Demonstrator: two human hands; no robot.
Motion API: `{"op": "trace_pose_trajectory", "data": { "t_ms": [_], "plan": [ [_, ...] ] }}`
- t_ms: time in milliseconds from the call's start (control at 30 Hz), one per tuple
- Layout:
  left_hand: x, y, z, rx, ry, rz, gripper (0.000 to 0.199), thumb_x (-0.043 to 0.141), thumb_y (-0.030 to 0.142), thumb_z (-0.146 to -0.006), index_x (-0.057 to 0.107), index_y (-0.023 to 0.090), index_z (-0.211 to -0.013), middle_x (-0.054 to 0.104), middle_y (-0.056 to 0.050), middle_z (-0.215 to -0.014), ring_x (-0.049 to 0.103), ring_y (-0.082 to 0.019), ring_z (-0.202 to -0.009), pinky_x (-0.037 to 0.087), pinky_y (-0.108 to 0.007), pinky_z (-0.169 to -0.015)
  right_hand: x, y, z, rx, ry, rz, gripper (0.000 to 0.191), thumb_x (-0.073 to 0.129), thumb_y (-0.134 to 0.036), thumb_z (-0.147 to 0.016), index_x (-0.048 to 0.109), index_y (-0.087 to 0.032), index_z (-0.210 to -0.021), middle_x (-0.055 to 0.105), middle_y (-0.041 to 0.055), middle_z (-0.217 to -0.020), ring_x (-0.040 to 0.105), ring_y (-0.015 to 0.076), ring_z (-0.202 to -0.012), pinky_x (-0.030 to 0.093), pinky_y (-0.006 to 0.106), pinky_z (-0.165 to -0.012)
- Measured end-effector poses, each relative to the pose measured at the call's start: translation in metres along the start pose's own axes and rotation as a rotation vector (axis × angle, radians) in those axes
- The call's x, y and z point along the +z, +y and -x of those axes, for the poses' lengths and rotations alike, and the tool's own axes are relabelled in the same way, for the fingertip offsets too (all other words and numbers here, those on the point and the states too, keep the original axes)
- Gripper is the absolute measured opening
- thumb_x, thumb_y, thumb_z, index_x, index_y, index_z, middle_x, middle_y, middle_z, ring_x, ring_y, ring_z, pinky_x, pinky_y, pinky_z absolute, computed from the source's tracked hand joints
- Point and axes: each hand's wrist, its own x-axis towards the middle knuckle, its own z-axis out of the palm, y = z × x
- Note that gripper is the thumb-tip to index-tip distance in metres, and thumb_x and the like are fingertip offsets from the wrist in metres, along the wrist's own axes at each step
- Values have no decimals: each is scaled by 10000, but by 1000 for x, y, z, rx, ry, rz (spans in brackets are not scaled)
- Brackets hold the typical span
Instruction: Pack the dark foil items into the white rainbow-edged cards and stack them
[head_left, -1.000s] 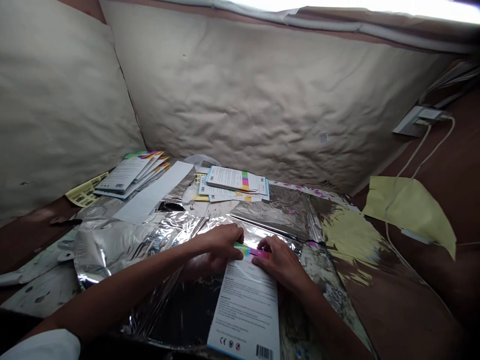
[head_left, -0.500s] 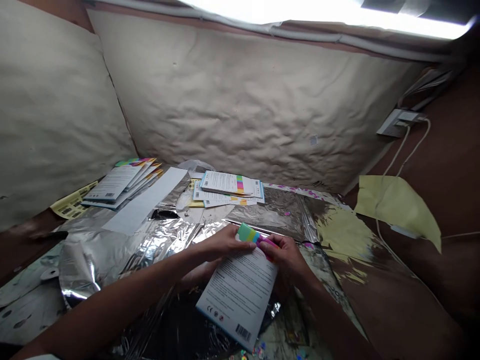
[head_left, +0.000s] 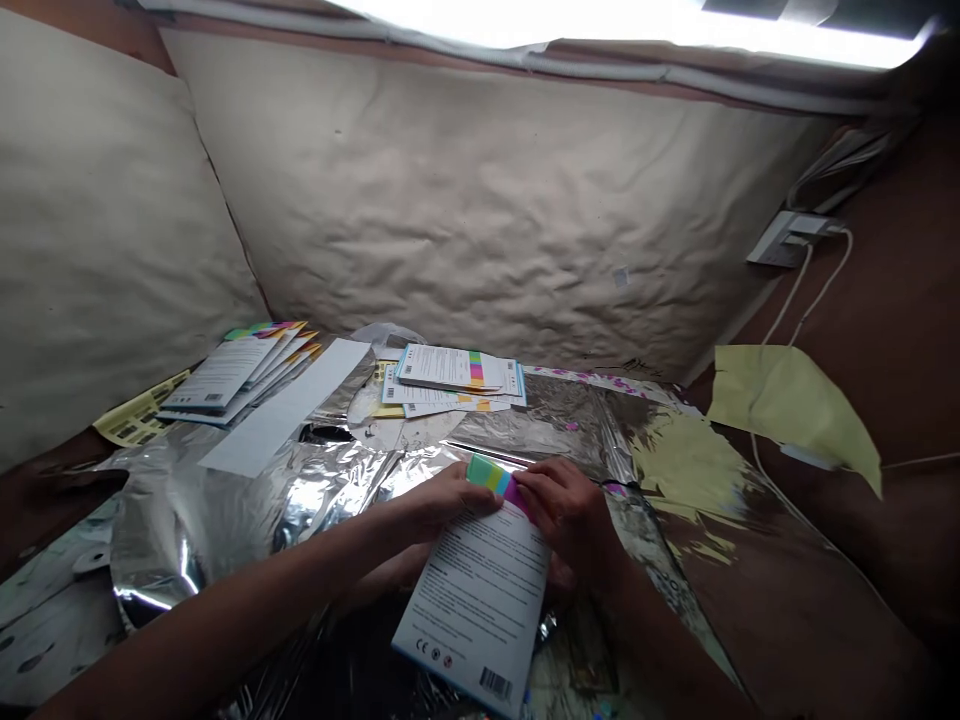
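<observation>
A white printed card packet (head_left: 472, 600) with a barcode and a coloured striped top is tilted in front of me. My left hand (head_left: 450, 495) grips its upper left edge, thumb lying on the face just below the green and yellow stripes. At the upper right corner, my right hand (head_left: 566, 505) has its fingers bent together over the purple stripe, pinching that edge. Part of each hand's fingers is hidden behind the packet.
Similar packets form a fanned stack (head_left: 225, 370) at the back left and another pile (head_left: 450, 375) at the back centre. A white paper strip (head_left: 289, 405) lies between them on silver foil (head_left: 337, 490). Yellow paper (head_left: 795, 410) and a cabled socket (head_left: 795, 238) are at the right.
My right hand has shifted slightly, its fingers now curled higher over the packet's top right corner. The left hand keeps its grip. The whole view has moved a little.
</observation>
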Motion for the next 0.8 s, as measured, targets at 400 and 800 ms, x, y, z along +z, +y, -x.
{"op": "trace_pose_trajectory", "data": {
  "t_ms": [400, 800],
  "plan": [
    [-3, -10, -6, -99, -116, 346, 332, 686, 104, -615, 638, 169, -937, 645, -51, -840, 619, -181, -715, 520, -332, -719, -1, -4, 1, 57, -9, 10, 169, 636, -244, -896, 721, -204, -1037, 683, 79, -1004, 623, 227, -939, 531, 360, -815],
    [5, 3, -4, -84, -84, 329, 265, 777, 139, -628, 677, 116, -872, 667, -49, -784, 622, -159, -671, 496, -277, -675, -2, -2, -1, 172, 147, -311, 79, 626, -239, -889, 700, -214, -873, 674, 58, -951, 639, 205, -900, 537, 330, -772]
  ]
}}
